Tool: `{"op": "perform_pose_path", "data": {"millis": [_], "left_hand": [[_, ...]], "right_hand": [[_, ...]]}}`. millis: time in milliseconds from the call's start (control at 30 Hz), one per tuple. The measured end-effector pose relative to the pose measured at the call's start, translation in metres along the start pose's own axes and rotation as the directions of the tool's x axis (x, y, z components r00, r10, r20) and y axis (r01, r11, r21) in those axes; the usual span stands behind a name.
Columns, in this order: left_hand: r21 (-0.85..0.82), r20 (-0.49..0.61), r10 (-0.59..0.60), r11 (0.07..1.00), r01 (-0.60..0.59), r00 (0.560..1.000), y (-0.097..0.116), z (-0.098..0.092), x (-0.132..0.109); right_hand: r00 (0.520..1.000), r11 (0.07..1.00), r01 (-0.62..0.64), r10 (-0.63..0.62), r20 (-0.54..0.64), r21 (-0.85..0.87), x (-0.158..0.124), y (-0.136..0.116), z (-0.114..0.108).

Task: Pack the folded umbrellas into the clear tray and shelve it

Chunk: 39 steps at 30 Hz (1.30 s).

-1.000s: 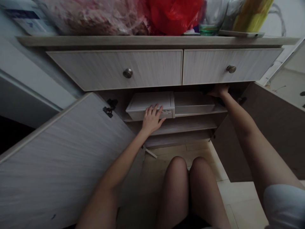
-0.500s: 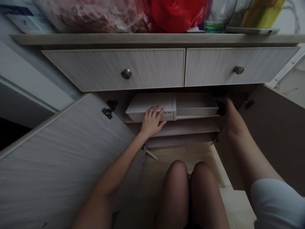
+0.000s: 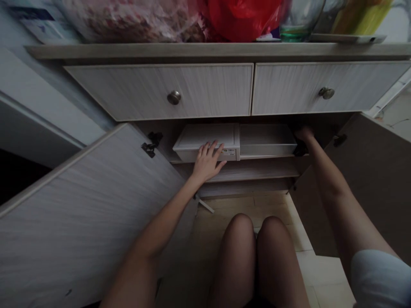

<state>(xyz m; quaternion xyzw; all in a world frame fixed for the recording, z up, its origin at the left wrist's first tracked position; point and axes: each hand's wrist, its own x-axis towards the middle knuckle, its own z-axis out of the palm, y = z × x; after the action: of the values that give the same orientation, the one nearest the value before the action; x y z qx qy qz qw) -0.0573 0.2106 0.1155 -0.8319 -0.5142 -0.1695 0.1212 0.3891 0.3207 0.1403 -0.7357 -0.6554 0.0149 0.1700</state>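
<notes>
My left hand rests with fingers spread on the front edge of a white lidded box on the cabinet's upper shelf. To the right of that box sits a shallow white tray. My right hand reaches into the dark right end of the shelf, beside the tray. Some black thing lies by it, too dark to name. The right fingers are hidden in shadow, so what they hold cannot be seen.
Both cabinet doors stand open, the left door and the right door. Two closed drawers with round knobs are above. On the cabinet top lie a red plastic bag, a clear bag and a glass jar.
My right hand has reached a little deeper into the right end of the shelf. My left hand stays on the white box. The view has shifted slightly.
</notes>
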Motion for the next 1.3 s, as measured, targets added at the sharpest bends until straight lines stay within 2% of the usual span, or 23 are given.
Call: {"op": "perform_pose_path", "data": {"millis": [67, 100, 167, 267, 333, 467, 600, 667, 733, 767, 833, 933, 1000, 1300], "left_hand": [[0.007, 0.002, 0.003, 1.0, -0.003, 1.0, 0.0, -0.001, 0.0], [0.012, 0.004, 0.005, 1.0, -0.005, 1.0, 0.0, -0.001, 0.0], [0.015, 0.008, 0.01, 1.0, -0.01, 1.0, 0.0, -0.002, 0.001], [0.006, 0.004, 0.01, 1.0, -0.01, 1.0, 0.0, -0.002, 0.001], [0.01, -0.001, 0.007, 1.0, -0.007, 1.0, 0.001, -0.002, 0.001], [0.048, 0.003, 0.002, 0.999, -0.002, 1.0, 0.003, -0.001, 0.004], [0.065, 0.022, -0.023, 0.998, 0.021, 0.999, 0.003, 0.0, 0.008], [0.064, 0.03, -0.031, 0.998, 0.029, 0.999, 0.002, 0.0, 0.01], [0.061, 0.029, -0.03, 0.998, 0.028, 0.999, 0.001, 0.001, 0.011], [0.06, 0.025, -0.029, 0.998, 0.027, 0.999, 0.001, 0.002, 0.011], [0.058, 0.011, -0.028, 0.998, 0.028, 1.0, 0.0, 0.004, 0.011], [0.053, -0.004, -0.031, 0.998, 0.031, 1.0, -0.001, 0.007, 0.011], [0.054, -0.001, -0.033, 0.998, 0.033, 0.999, -0.001, 0.008, 0.011], [0.059, 0.028, -0.046, 0.997, 0.045, 0.999, 0.003, 0.006, 0.017]], "right_hand": [[0.994, 0.996, -0.046, 0.053, -0.1, 0.07, -0.024, -0.008, -0.002], [0.988, 0.995, -0.023, 0.036, -0.149, 0.093, -0.039, -0.013, 0.0], [0.977, 0.992, 0.103, -0.087, -0.196, 0.072, -0.069, -0.023, 0.007], [0.959, 0.969, 0.249, -0.246, -0.142, 0.003, -0.097, -0.032, 0.022], [0.953, 0.958, 0.285, -0.285, -0.106, -0.014, -0.099, -0.032, 0.029], [0.942, 0.943, 0.332, -0.332, -0.051, -0.019, -0.079, -0.026, 0.033], [0.923, 0.931, 0.364, -0.366, -0.121, -0.039, -0.067, -0.018, 0.036], [0.932, 0.96, 0.274, -0.28, -0.23, -0.06, -0.068, -0.011, 0.04], [0.942, 0.996, 0.072, -0.087, -0.326, -0.057, -0.073, -0.002, 0.044], [0.94, 0.998, -0.039, 0.02, -0.342, -0.049, -0.075, 0.004, 0.045], [0.945, 0.982, -0.184, 0.162, -0.286, -0.052, -0.08, 0.014, 0.048], [0.972, 0.976, -0.202, 0.189, -0.142, -0.082, -0.081, 0.025, 0.052], [0.978, 0.978, -0.189, 0.18, -0.107, -0.09, -0.079, 0.029, 0.054], [0.977, 0.981, -0.165, 0.148, -0.152, -0.105, -0.057, 0.035, 0.068]]}}
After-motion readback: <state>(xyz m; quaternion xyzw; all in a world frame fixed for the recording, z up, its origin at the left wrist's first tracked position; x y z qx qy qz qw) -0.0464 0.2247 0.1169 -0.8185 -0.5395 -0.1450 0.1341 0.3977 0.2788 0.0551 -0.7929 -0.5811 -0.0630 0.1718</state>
